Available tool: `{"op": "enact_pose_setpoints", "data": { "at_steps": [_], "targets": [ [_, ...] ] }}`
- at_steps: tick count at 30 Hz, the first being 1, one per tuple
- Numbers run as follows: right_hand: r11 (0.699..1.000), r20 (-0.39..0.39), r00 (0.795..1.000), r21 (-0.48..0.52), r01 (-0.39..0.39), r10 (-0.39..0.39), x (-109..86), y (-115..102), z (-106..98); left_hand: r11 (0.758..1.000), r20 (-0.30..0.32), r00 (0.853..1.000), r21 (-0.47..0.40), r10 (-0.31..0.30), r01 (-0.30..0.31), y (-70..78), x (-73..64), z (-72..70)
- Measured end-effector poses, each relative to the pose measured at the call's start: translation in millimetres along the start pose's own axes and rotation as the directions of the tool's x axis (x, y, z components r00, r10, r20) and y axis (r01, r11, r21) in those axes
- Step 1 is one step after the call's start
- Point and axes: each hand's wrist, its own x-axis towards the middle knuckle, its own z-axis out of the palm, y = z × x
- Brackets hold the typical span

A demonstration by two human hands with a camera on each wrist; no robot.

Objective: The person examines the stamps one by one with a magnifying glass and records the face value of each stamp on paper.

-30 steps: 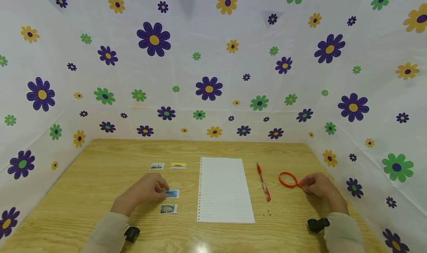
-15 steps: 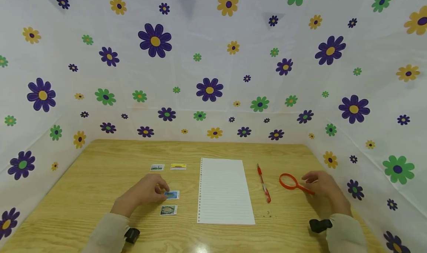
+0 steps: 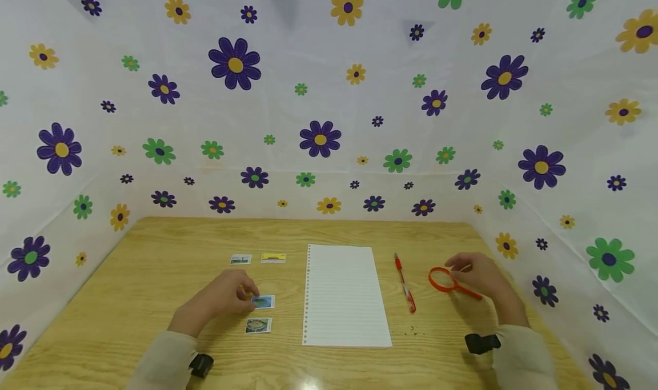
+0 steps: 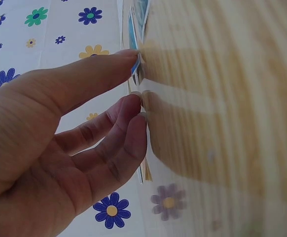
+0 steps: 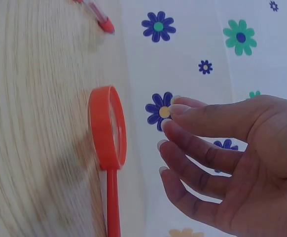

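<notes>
On the left of the table in the head view, my left hand reaches to a blue picture stamp lying flat. Thumb and index fingertips touch its left end, a gap between them; in the left wrist view the thumb overlaps the stamp's blue edge. At the right, my right hand hovers beside a red magnifying glass, its fingers loosely bent and holding nothing. The right wrist view has the magnifying glass's ring tilted up from the table, apart from the fingertips.
A green oval-pictured stamp lies nearer me, and a pale green stamp and a yellow one farther back. Lined paper lies mid-table, then a red pen and dark crumbs. Flowered cloth walls the table.
My right hand has let go of the magnifying glass's handle and moved up and left, near the ring. The left hand keeps its place at the blue stamp.
</notes>
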Motion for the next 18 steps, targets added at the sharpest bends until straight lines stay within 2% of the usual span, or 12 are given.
{"op": "enact_pose_setpoints", "data": {
  "at_steps": [11,15,18],
  "targets": [
    [0.995,0.019,0.995,0.014,0.099,-0.100,13.9,-25,16,1.000,0.010,1.000,0.020,0.022,-0.022,0.6,0.4,0.0],
    [0.995,0.038,0.995,0.034,0.089,-0.090,21.1,-35,22,1.000,0.016,1.000,0.027,0.013,-0.014,2.9,0.1,-0.9],
    [0.998,0.059,0.997,0.048,0.050,-0.053,26.0,-40,26,0.999,0.022,1.000,0.032,0.010,-0.010,4.0,-0.4,-2.0]
  ]
}}
